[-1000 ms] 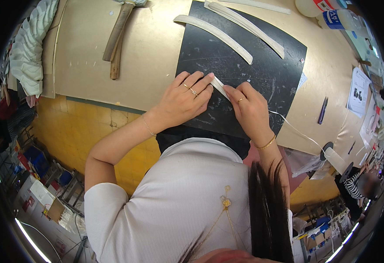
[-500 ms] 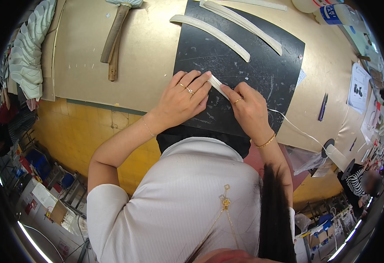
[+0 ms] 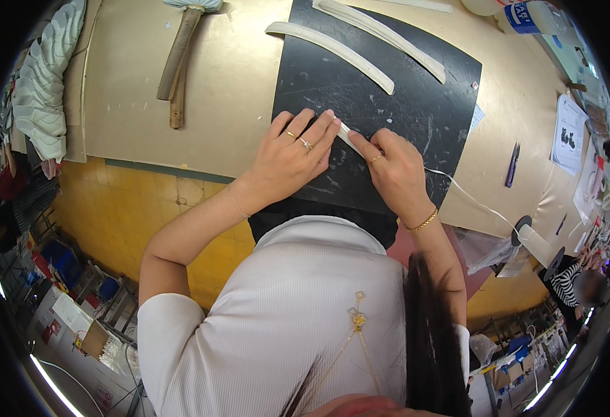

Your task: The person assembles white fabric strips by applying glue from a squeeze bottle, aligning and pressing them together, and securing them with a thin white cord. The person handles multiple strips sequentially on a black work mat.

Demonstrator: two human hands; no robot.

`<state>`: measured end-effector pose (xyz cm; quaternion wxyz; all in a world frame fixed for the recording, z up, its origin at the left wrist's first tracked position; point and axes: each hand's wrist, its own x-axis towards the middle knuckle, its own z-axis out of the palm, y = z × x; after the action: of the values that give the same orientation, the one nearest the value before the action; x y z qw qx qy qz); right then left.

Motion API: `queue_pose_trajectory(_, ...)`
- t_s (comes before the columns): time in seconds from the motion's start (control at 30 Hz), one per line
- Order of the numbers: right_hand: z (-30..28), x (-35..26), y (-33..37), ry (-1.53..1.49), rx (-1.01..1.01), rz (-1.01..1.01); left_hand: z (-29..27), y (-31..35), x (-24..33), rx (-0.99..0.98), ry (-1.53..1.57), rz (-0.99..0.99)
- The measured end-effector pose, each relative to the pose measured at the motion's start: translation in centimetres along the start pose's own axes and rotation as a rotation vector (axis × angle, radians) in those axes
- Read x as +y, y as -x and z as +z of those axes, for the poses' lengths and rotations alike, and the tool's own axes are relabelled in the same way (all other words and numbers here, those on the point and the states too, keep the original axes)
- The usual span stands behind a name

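On the black mat, a narrow white strip runs between my two hands. My left hand, with its fingers bent and close together, presses its fingertips onto the strip's far end. Closed in a pinch, my right hand grips the strip a little nearer and to the right. A thin white tape trails from beneath the right hand to a black-rimmed spool. The part of the strip under my fingers is hidden. Beyond my hands lie curved cream strips, some side by side.
Two wooden-handled tools lie at the far left of the table, beside a stack of pale curved pieces. A dark pen-like tool, printed sheets and a plastic bottle are on the right.
My left fingers have shifted slightly along the strip, covering a bit more of its far end. The right hand keeps its pinch. The whole view has moved a little.
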<state>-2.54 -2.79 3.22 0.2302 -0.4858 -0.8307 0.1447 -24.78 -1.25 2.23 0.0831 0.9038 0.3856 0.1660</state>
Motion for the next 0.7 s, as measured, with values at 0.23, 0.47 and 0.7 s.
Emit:
queue_pose_trajectory(0.23, -0.16, 0.22, 0.19, 0.034, -0.012, -0.028, -0.1, -0.1, 0.17, -0.012, -0.022, 0.009)
queue_pose_trajectory(0.47, -0.56, 0.4, 0.18, 0.124, -0.085, -0.097, -0.16, -0.26, 0.12, -0.002, -0.065, 0.054)
queue_pose_trajectory(0.7, -0.87, -0.49, -0.19, 0.194, -0.124, -0.09, -0.02, 0.29, 0.51, -0.047, -0.03, -0.004)
